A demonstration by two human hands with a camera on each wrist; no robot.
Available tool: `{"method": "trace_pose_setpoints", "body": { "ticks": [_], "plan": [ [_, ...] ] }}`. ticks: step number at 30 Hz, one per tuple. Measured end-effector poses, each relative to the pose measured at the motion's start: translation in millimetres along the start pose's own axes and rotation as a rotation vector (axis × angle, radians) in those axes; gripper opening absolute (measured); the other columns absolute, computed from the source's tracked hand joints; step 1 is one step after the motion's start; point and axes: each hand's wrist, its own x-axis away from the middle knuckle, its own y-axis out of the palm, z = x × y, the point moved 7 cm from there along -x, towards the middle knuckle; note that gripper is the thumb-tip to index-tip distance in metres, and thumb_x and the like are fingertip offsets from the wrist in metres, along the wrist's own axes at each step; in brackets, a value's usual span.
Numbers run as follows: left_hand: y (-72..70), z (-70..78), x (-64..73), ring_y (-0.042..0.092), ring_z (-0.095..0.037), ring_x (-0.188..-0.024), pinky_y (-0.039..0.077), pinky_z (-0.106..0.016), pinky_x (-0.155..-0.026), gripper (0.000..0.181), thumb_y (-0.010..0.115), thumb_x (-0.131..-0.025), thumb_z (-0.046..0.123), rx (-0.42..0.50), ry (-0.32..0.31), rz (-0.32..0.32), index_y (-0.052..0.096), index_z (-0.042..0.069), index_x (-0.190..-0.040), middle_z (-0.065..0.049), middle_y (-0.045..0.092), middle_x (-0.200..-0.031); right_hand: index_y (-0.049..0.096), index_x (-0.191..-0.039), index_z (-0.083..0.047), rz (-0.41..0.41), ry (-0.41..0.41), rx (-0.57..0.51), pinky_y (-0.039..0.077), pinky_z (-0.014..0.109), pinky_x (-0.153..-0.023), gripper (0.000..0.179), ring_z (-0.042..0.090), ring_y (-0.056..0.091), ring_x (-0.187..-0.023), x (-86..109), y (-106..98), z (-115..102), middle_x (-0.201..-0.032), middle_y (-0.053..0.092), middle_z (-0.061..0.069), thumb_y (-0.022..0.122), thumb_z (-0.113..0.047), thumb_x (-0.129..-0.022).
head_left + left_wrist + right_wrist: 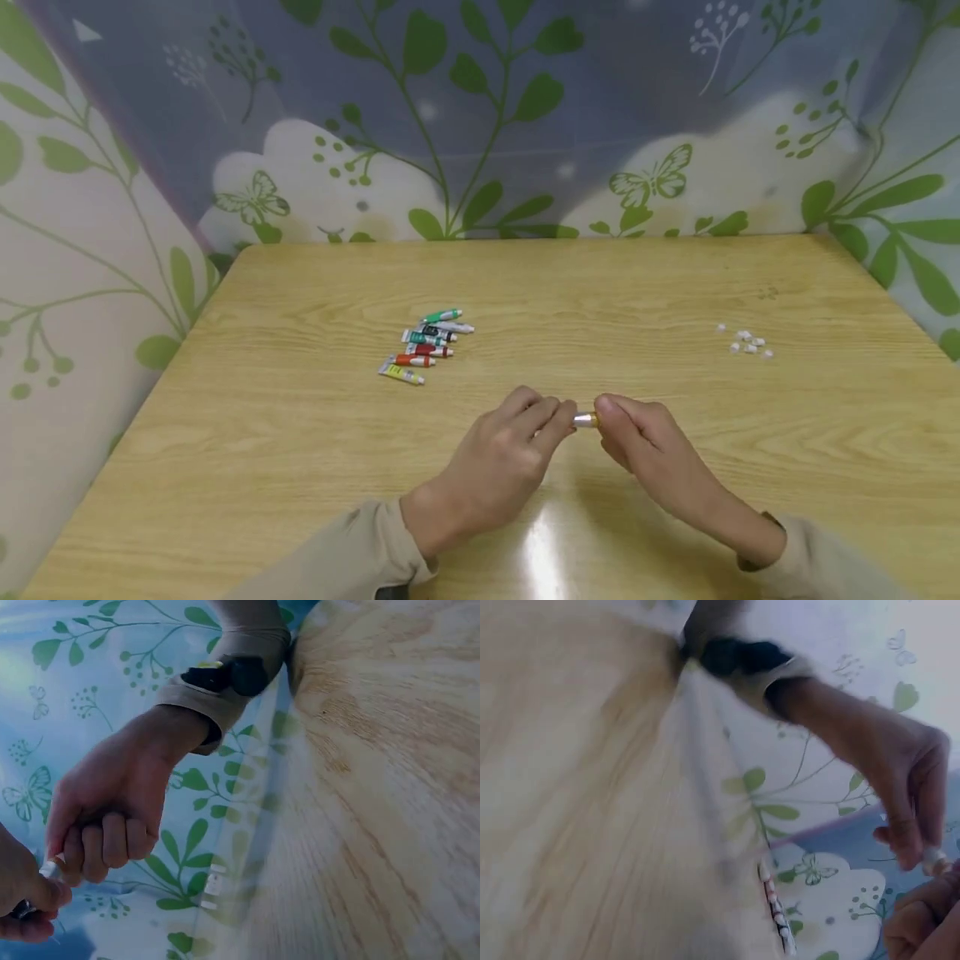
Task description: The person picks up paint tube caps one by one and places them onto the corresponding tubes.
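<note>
Both hands meet over the table around a small paint tube (585,420), mostly hidden by fingers. A silver stretch with a yellow-gold band shows between them. My left hand (510,454) pinches its left end with the fingertips. My right hand (660,446) grips the other end, thumb along the top and fingers curled under. In the left wrist view the right hand (109,799) has its fingers folded into the palm. The right wrist view shows the left hand (900,765) pinching beside a whitish end (932,859). I cannot tell which end carries the cap.
Several paint tubes (430,351) in green, white, black, teal, red, orange and yellow lie in a column left of centre. Several small white caps (750,347) are scattered at the right. Patterned cloth (525,192) borders the wooden table (300,467) behind and at the sides.
</note>
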Motion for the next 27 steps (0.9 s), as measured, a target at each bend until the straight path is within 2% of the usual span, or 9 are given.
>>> {"method": "trace_pose_setpoints", "body": {
  "ticks": [3,5,8,13,17,19,23,25,27],
  "plan": [
    [2.8,1.5,1.9,0.059,-0.015,-0.081,0.05,-0.012,-0.071,0.02,0.075,-0.08,0.0,-0.061,0.016,-0.011,0.073,-0.001,-0.1,-0.007,0.07,-0.089,0.029,-0.064,-0.008,-0.114,0.291,-0.313,0.019,0.026,-0.04,0.045,0.011,0.02,-0.043,2.0,6.7,15.2,-0.052,0.024,0.001,0.03,-0.02,-0.107],
    [4.8,1.0,3.0,0.059,-0.015,-0.081,0.05,-0.012,-0.069,0.02,0.074,-0.079,-0.003,-0.077,0.023,-0.014,0.073,-0.001,-0.099,-0.006,0.07,-0.088,0.025,-0.064,-0.009,-0.184,0.421,-0.462,0.016,0.026,-0.043,0.048,0.012,0.018,-0.045,3.9,10.7,22.2,-0.054,0.022,-0.002,0.029,-0.027,-0.107],
    [6.7,-2.0,3.3,0.058,-0.014,-0.08,0.05,-0.012,-0.068,0.018,0.073,-0.081,-0.002,-0.049,0.001,-0.021,0.073,0.0,-0.099,-0.005,0.07,-0.089,0.024,-0.063,-0.011,-0.234,0.49,-0.527,0.014,0.025,-0.044,0.049,0.011,0.018,-0.045,5.0,11.9,27.1,-0.054,0.021,-0.004,0.028,-0.032,-0.107],
    [6.5,-6.4,1.2,0.06,-0.013,-0.078,0.05,-0.012,-0.069,0.017,0.073,-0.085,0.008,0.026,-0.04,-0.026,0.073,0.001,-0.1,-0.006,0.071,-0.091,0.023,-0.064,-0.005,-0.25,0.44,-0.377,0.013,0.026,-0.041,0.055,0.011,0.017,-0.045,2.4,6.9,25.3,-0.053,0.022,-0.003,0.016,-0.039,-0.107],
    [3.4,-10.4,-1.7,0.061,-0.013,-0.079,0.051,-0.013,-0.071,0.017,0.074,-0.085,0.009,0.08,-0.067,-0.027,0.073,0.001,-0.1,-0.006,0.072,-0.092,0.036,-0.071,0.001,-0.224,0.31,-0.223,0.019,0.027,-0.037,0.06,0.012,0.025,-0.044,-3.7,1.3,17.0,-0.056,0.032,-0.001,0.006,-0.037,-0.106],
    [1.6,-13.6,-3.0,0.062,-0.014,-0.079,0.052,-0.015,-0.071,0.017,0.074,-0.085,0.009,0.093,-0.088,-0.036,0.072,0.001,-0.1,-0.007,0.072,-0.092,0.043,-0.082,0.002,-0.171,0.227,-0.146,0.026,0.028,-0.037,0.051,0.014,0.03,-0.046,-6.5,-3.6,11.7,-0.062,0.039,0.002,0.013,-0.029,-0.108],
    [-0.7,-20.8,-5.0,0.063,-0.015,-0.08,0.053,-0.017,-0.071,0.015,0.073,-0.087,0.011,0.092,-0.138,-0.073,0.072,0.002,-0.098,-0.007,0.072,-0.092,0.048,-0.099,-0.002,-0.064,0.116,-0.064,0.035,0.031,-0.044,0.013,0.017,0.039,-0.053,-8.0,-11.9,2.9,-0.074,0.045,0.007,0.037,-0.007,-0.105],
    [-1.5,-22.3,-5.6,0.063,-0.015,-0.079,0.052,-0.017,-0.071,0.014,0.073,-0.087,0.012,0.076,-0.143,-0.087,0.072,0.003,-0.098,-0.006,0.072,-0.091,0.05,-0.099,-0.005,-0.043,0.075,-0.037,0.036,0.031,-0.045,0.008,0.016,0.041,-0.054,-7.8,-13.0,0.0,-0.074,0.046,0.005,0.043,-0.001,-0.102],
    [-2.6,-21.9,-6.1,0.063,-0.016,-0.079,0.053,-0.017,-0.07,0.014,0.072,-0.087,0.011,0.07,-0.135,-0.08,0.072,0.002,-0.098,-0.007,0.072,-0.091,0.052,-0.098,-0.007,-0.035,0.029,-0.017,0.035,0.03,-0.044,0.013,0.016,0.04,-0.053,-7.8,-12.7,-3.0,-0.07,0.045,0.004,0.044,0.003,-0.1]
  ]
}}
